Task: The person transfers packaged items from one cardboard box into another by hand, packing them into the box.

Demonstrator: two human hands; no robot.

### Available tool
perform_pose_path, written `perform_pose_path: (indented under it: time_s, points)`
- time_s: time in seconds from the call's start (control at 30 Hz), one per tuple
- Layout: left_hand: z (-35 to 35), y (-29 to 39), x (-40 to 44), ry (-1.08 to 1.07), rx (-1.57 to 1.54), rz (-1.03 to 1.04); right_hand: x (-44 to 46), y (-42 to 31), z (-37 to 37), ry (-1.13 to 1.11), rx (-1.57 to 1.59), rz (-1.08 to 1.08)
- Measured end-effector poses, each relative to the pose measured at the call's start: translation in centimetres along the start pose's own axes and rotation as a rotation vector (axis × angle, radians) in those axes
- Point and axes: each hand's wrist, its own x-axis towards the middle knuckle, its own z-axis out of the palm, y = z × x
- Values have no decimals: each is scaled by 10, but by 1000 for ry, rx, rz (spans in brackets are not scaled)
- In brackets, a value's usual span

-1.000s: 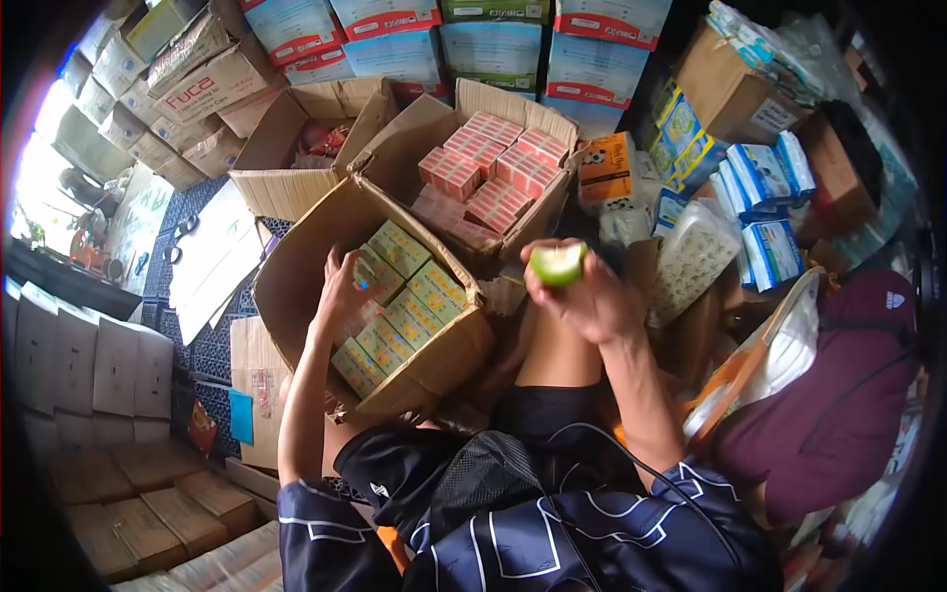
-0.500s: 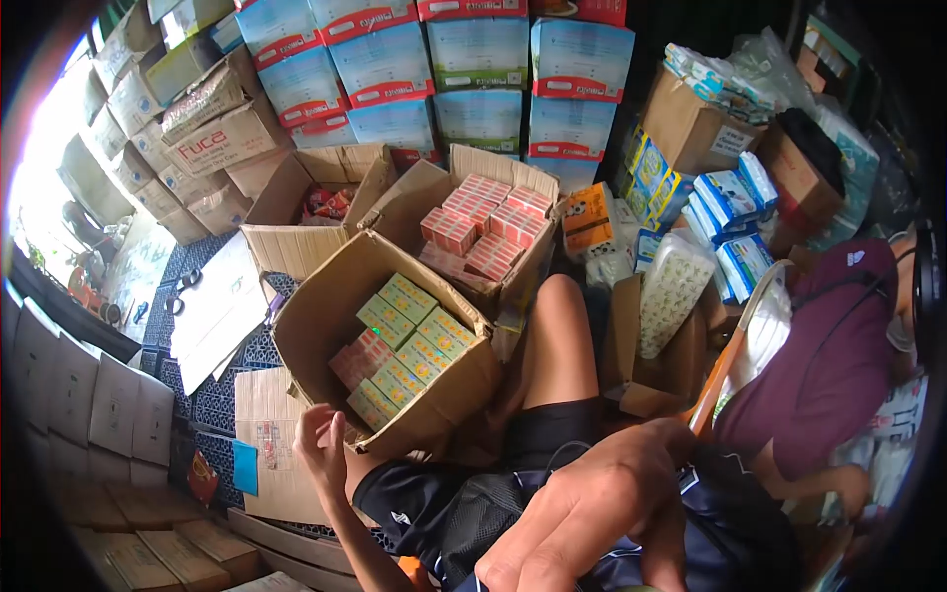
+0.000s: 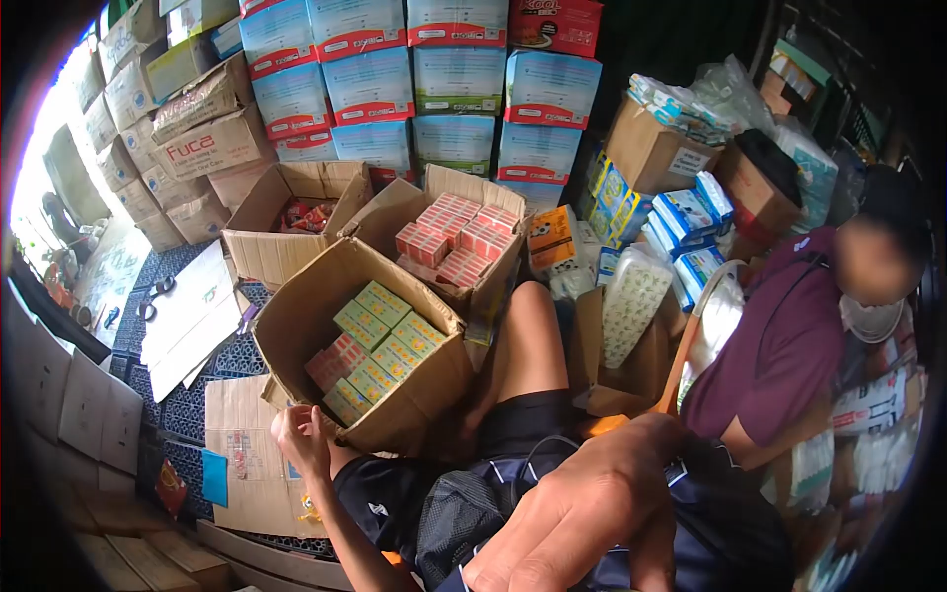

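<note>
My left hand [image 3: 301, 439] is beside the near left corner of an open cardboard carton [image 3: 419, 400], its fingers curled in and no item showing in them. Inside that carton sit several small yellow-green boxes [image 3: 398, 355] and a few pink-and-white boxes [image 3: 335, 363]. Large in the foreground, my right hand [image 3: 582, 508] hangs over my lap with bent fingers. Its fingertips and anything between them are hidden. Behind the near carton, a second open carton [image 3: 473, 286] holds stacked pink-and-white boxes [image 3: 459, 232].
Another carton [image 3: 261, 242] with red packets stands behind to the left. Blue-and-white cartons [image 3: 370, 89] are stacked at the back. A person in a maroon shirt [image 3: 764, 340] sits at right, near blue packs [image 3: 691, 217]. Cardboard sheets [image 3: 192, 321] lie on the left floor.
The view has swung right, so the cartons appear farther left and more of the person at right shows. My left hand's fingers look more curled; my right hand stays much the same.
</note>
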Motion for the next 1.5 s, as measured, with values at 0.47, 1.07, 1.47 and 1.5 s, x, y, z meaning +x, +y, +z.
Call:
perform_pose_path:
  time_s: [0.47, 1.07, 1.47, 1.5]
  points:
    - [4, 1, -3, -5, 142, 115, -8, -9, 2, -9, 94, 32]
    - [2, 2, -3, -26, 134, 133, -6, -9, 7, 17, 94, 35]
    - [3, 4, -4, -49, 129, 132, -8, -15, 4, -7, 123, 75]
    - [3, 4, -4, -53, 130, 133, -8, -16, 4, -11, 148, 96]
